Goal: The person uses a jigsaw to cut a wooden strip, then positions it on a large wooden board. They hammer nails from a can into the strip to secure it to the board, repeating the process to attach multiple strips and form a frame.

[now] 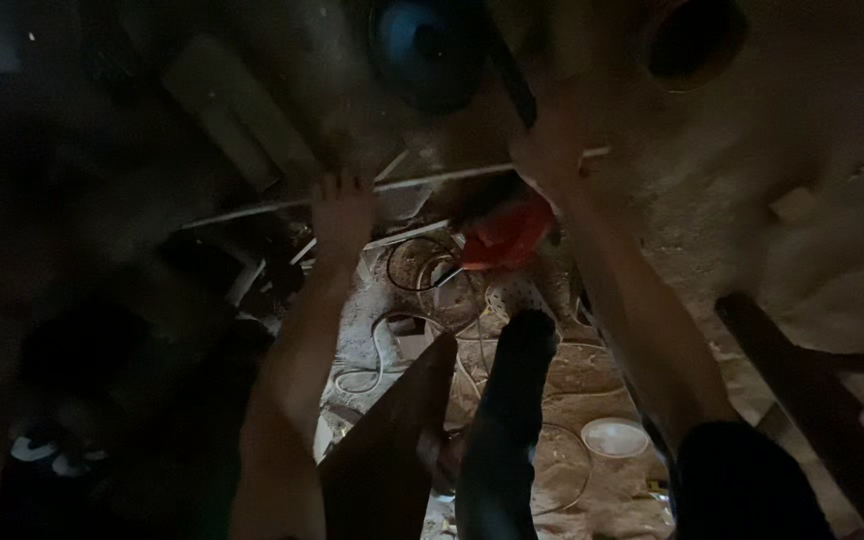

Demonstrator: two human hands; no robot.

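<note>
Hands: both raised at mid-frame, steadying one long thin pale rod (402, 183).
Left hand (340, 212): fingers curled over the rod, left of centre.
Red plastic object (505, 238): centre, below the rod.
Right hand (549, 140): blurred at the rod's right end; grip unclear.
Round blue object (430, 50): top centre.

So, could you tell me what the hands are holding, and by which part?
Both hands grip a thin pale rod: left hand near its middle, right hand towards its right end. Dim, blurred picture, so uncertain.
</note>
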